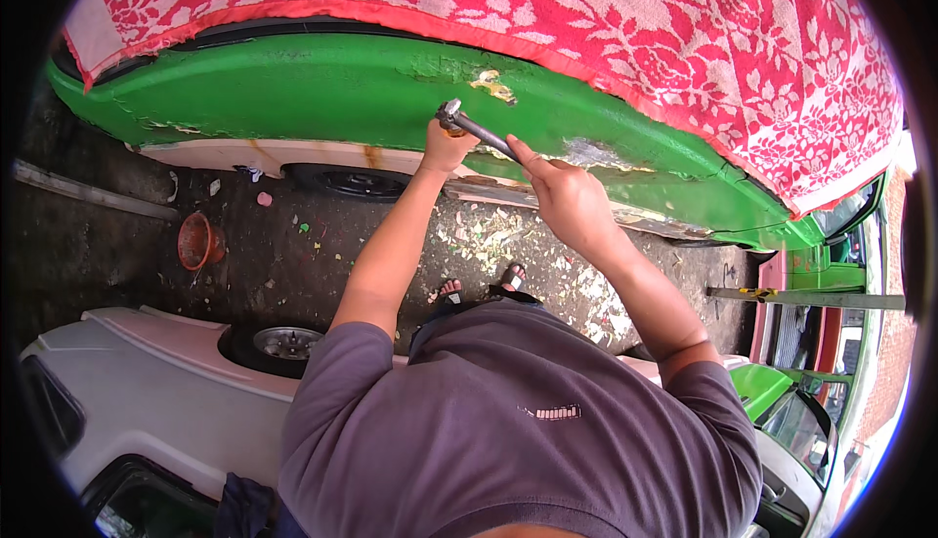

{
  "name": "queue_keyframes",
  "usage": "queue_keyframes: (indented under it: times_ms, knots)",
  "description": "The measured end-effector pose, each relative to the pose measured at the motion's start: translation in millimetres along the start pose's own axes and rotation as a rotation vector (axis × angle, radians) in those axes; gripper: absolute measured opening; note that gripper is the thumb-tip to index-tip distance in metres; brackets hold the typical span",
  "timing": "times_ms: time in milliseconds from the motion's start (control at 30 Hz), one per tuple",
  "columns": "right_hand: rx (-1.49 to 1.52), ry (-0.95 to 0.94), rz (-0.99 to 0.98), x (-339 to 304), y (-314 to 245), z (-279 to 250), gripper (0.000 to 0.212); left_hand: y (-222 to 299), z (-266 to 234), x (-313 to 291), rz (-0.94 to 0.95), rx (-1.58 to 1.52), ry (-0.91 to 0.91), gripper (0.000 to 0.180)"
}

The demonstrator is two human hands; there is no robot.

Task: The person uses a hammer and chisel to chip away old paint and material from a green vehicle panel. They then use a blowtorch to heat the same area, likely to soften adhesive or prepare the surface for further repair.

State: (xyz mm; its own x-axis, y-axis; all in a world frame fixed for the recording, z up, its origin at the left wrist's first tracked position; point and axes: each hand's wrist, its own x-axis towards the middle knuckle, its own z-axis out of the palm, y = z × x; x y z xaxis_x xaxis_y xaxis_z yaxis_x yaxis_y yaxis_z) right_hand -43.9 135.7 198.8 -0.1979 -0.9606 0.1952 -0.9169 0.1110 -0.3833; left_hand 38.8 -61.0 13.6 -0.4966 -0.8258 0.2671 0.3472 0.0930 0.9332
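Apparently only partway, chipped patches (493,86) marked the far, mostly painted green panel (313,88); the right hand (572,198) gripped a hammer (489,138), the left hand (447,149) unclear in its hold

- This place is looking like a vehicle body-repair workshop.
- A green vehicle (293,84) is showing flaking patches (598,155).
- Pale flakes (598,296) are littering the floor (327,237).
- A white vehicle (176,406) is standing opposite.

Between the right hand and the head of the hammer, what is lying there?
In the head view, only the hammer's grey shaft lies between the right hand and the hammer head.
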Motion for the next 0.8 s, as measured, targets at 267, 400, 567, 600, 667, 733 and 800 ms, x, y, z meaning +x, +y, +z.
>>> queue_keyframes:
  times_ms: [267, 400, 567, 600, 667, 733, 800]
  knots:
    - [0.042, -0.029, 0.036, -5.3, 3.4, 3.7, 0.051, -12.3, -2.2, -5.8, -0.040, -0.029, 0.018, 0.025]
    - [0.253, 0.186, -0.031, -2.0, -6.3, -8.9, 0.049, -16.3, -6.2, -7.5, 0.089, 0.078, -0.045, 0.027]
    - [0.031, -0.110, 0.091, -4.1, 7.9, -1.1, 0.046, -29.6, -4.0, -10.5, -0.084, 0.079, -0.019, 0.027]
    - [0.065, -0.129, 0.134, -11.7, 12.0, -0.1, 0.046, -34.8, -8.6, -20.8, -0.111, 0.180, -0.034, 0.026]
    - [0.171, -0.120, 0.196, -9.6, 13.7, -11.8, 0.045, -52.2, -17.5, -25.5, -0.015, 0.173, -0.034, 0.024]
    - [0.337, -0.033, 0.187, -24.2, 19.7, -17.4, 0.044, -60.5, -27.6, -49.2, -0.034, 0.131, 0.014, 0.024]
    - [0.466, -0.018, 0.241, -31.2, 36.9, -27.4, 0.045, -39.5, -34.8, -45.7, -0.070, 0.110, 0.057, 0.023]
